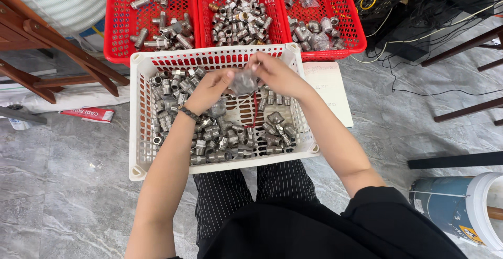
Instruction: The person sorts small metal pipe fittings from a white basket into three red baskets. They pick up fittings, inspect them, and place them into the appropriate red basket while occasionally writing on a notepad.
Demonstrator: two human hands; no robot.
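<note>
A white plastic crate [140, 133] sits on the floor in front of my knees, holding several loose metal pipe fittings [215, 138]. Above its middle, my left hand [212, 87] and my right hand [272, 73] meet on a small clear plastic bag [242, 82] with a metal fitting inside. Both hands pinch the bag from opposite sides. A dark bracelet circles my left wrist.
Three red crates [118, 33] [201, 7] [356, 33] of metal fittings stand side by side behind the white one. A white paper pad [330, 91] lies to the right, wooden furniture legs [47, 44] to the left, cables [419, 44] at the back right, a bucket [461, 206] at the lower right.
</note>
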